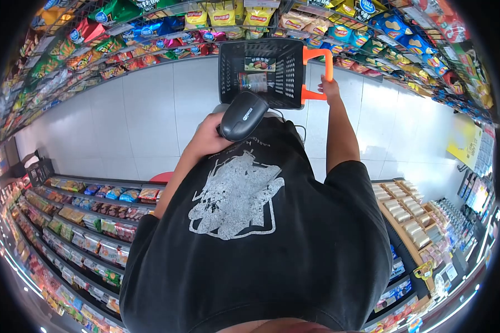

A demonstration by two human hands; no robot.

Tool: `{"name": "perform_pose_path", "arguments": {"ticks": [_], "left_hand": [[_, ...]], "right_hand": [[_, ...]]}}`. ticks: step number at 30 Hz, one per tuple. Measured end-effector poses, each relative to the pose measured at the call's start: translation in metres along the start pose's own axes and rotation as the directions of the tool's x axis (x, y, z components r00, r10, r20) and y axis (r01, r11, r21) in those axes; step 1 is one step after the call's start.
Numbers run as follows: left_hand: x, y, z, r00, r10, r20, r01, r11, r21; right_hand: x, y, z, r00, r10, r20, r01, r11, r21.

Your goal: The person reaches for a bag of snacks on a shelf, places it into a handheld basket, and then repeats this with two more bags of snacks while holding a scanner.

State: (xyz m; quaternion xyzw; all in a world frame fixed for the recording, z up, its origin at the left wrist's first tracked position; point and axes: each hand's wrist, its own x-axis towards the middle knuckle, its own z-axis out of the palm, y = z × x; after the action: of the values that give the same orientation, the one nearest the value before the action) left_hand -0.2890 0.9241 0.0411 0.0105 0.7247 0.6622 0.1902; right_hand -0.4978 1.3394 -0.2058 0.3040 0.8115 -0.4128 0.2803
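My left hand (pixel 208 136) is closed around a black handheld barcode scanner (pixel 244 116), which is held in front of my waist. A cable shows beside my body near it. My right hand (pixel 329 89) is closed on the orange handle (pixel 329 61) of a dark shopping basket (pixel 290 69) with perforated walls. Inside the basket lie a dark package with pictures on it (pixel 259 64) and a clear or pale package (pixel 254 82). The scanner's head is close to the near side of the basket and overlaps its corner in view.
Shelves of bagged snacks (pixel 222 14) curve along the far side, close behind the basket. Behind me on the left stand shelves of packaged food (pixel 103 222). On the right is a wooden display (pixel 408 216) of small packs. Pale floor tiles (pixel 147 105) run between.
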Motion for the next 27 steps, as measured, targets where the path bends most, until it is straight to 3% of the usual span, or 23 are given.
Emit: {"name": "perform_pose_path", "arguments": {"ticks": [1, 4, 7, 16, 19, 23, 27], "left_hand": [[0.003, 0.003, -0.005, 1.0, 0.016, 0.017, -0.016, 1.0, 0.004], [0.01, 0.009, -0.02, 0.998, 0.024, 0.051, -0.025, 1.0, 0.01], [0.013, 0.008, -0.038, 0.996, 0.028, 0.085, -0.033, 0.998, 0.061], [0.008, -0.01, -0.072, 0.981, -0.042, 0.19, 0.043, 0.999, -0.004], [0.006, -0.025, -0.079, 0.97, -0.071, 0.231, 0.06, 0.997, 0.057], [-0.005, -0.028, -0.088, 0.977, -0.129, 0.17, 0.129, 0.992, 0.012], [-0.018, -0.03, -0.097, 0.992, -0.095, 0.083, 0.094, 0.995, 0.021]], "right_hand": [[-0.017, -0.015, -0.004, 0.985, 0.147, 0.091, -0.151, 0.988, 0.043], [-0.014, -0.019, -0.007, 0.938, 0.253, 0.235, -0.294, 0.942, 0.16], [-0.008, -0.015, -0.002, 0.938, 0.254, 0.235, -0.306, 0.926, 0.222], [-0.006, -0.007, 0.011, 0.99, 0.142, 0.02, -0.143, 0.977, 0.16], [-0.019, -0.005, 0.013, 0.99, 0.14, -0.029, -0.134, 0.981, 0.143], [-0.023, -0.019, 0.02, 0.985, 0.132, -0.111, -0.121, 0.987, 0.105], [-0.016, -0.01, 0.021, 0.981, 0.167, -0.095, -0.153, 0.979, 0.136]]}}
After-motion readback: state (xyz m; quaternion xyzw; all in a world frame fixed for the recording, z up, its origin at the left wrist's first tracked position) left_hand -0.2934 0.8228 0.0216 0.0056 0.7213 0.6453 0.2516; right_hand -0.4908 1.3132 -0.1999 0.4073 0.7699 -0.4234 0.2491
